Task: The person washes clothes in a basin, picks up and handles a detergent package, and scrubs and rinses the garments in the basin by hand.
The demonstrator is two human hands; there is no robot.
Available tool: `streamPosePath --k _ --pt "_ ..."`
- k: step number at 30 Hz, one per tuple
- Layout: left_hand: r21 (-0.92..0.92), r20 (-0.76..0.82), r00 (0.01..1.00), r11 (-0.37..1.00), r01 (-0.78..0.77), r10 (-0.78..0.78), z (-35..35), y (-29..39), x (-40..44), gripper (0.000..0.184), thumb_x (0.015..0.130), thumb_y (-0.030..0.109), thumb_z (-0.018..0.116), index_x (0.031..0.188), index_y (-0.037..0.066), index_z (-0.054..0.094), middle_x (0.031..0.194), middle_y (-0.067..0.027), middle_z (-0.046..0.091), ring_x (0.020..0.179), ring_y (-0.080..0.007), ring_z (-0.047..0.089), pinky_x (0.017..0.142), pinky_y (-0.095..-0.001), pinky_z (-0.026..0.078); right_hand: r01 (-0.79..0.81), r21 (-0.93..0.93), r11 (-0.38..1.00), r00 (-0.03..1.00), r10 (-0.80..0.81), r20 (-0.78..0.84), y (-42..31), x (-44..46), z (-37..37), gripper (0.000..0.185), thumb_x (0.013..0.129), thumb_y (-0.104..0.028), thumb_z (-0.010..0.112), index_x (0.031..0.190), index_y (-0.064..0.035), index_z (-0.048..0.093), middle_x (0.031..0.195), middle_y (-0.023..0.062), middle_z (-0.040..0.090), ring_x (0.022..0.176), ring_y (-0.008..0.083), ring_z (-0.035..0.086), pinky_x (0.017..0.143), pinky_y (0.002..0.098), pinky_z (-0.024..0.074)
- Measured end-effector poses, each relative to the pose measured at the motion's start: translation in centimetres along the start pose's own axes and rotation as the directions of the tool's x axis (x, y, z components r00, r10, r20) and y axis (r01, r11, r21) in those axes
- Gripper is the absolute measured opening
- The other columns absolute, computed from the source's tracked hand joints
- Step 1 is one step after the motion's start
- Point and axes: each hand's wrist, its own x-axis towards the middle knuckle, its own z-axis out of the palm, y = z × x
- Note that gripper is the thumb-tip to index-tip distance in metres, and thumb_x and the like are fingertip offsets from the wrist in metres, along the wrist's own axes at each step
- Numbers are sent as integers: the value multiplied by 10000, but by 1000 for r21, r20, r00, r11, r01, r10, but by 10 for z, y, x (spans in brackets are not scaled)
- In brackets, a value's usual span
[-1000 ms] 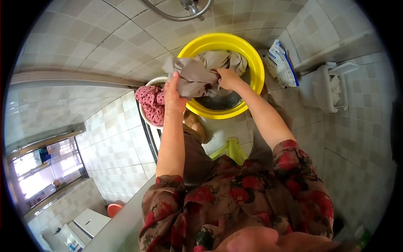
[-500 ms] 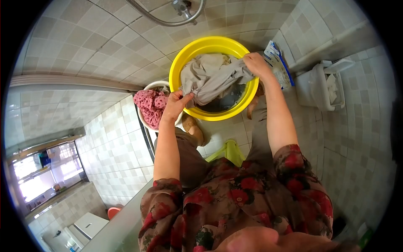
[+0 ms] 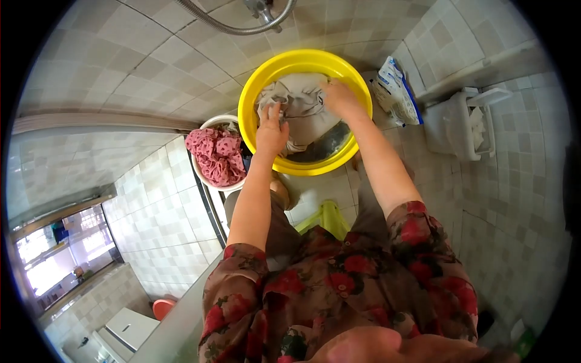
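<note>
A wide yellow basin (image 3: 245,115) stands on the floor in front of me, with a wet light-grey garment (image 3: 308,124) bunched inside it. Dark water (image 3: 318,151) shows at the near side of the basin. Over the left part of the garment is my left hand (image 3: 272,133), its fingers apart and the thumb spread to the right. My right hand (image 3: 342,101) reaches over the basin's right rim, its bent fingers closed on the upper right part of the garment. The fingertips are partly hidden.
To the left sits a white tub (image 3: 224,186) piled with pink patterned cloth (image 3: 215,154). A blue-and-white packet (image 3: 396,91) and a lidded bin (image 3: 451,124) are on the right. A green plastic stool (image 3: 330,218) is beneath me. A shower hose (image 3: 230,27) hangs above.
Both hands have moved inward over the basin. The garment, stretched between them across the rim before, now lies bunched inside. My left hand has let go of its edge.
</note>
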Motion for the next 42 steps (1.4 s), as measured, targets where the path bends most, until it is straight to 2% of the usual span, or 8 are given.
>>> streamPosePath --k 6,9,14,15,19,21,27,42 --pt "138 641 764 990 -15 -77 32 -12 -4 588 794 220 603 1345 155 409 1346 -241 422 1131 -393 519 936 -432 442 88 -227 970 967 -28 255 -22 -15 42 485 843 -99 498 1307 -241 509 1350 109 446 1248 349 384 1012 503 341" --pt "253 706 680 967 21 -199 26 15 5 555 799 202 595 1326 156 427 1327 -228 441 1078 -371 555 895 -426 465 185 -213 959 974 -151 168 -34 -30 34 394 834 -171 530 1222 -223 569 1271 94 508 1201 332 439 981 483 374" --pt "90 220 975 996 19 -39 34 59 4 523 824 169 582 1321 116 429 1227 -201 503 899 -323 616 787 -408 500 309 94 946 948 -315 47 -23 -66 -43 443 832 -246 571 1253 -115 530 1294 141 495 1157 314 485 986 394 393" --pt "-89 196 981 996 12 6 32 68 3 544 830 183 591 1339 116 413 1223 -204 502 857 -313 623 774 -401 502 402 135 905 907 -374 -196 -7 -74 -56 427 831 -242 586 1218 -64 543 1225 163 543 1069 321 546 931 376 434" --pt "-344 175 981 939 -23 88 20 97 0 611 834 204 619 1384 115 369 1205 -214 509 739 -274 627 733 -385 505 118 98 988 812 -40 -583 82 -109 -88 399 807 -220 637 1166 -58 576 1099 187 592 997 330 582 858 395 466" --pt "-359 182 979 933 -24 95 26 101 1 612 834 200 618 1385 109 367 1197 -214 515 731 -269 627 727 -385 504 -305 102 947 771 309 -557 126 -121 -70 487 794 -228 640 1247 -100 516 1124 170 567 1065 335 540 890 424 457" --pt "-392 166 981 920 -30 103 44 107 -2 612 827 184 627 1376 95 373 1122 -208 575 637 -255 615 678 -377 508 -622 83 779 627 559 -543 204 -104 2 408 817 -188 611 1217 -132 553 1122 170 591 1026 358 564 856 420 464" --pt "-333 157 987 943 20 35 52 87 -5 545 812 195 634 1309 65 452 1037 -173 633 904 -358 609 804 -408 484 -259 69 963 593 215 -776 191 -158 -100 217 857 -153 497 1019 -76 619 903 212 635 861 406 598 741 470 464"
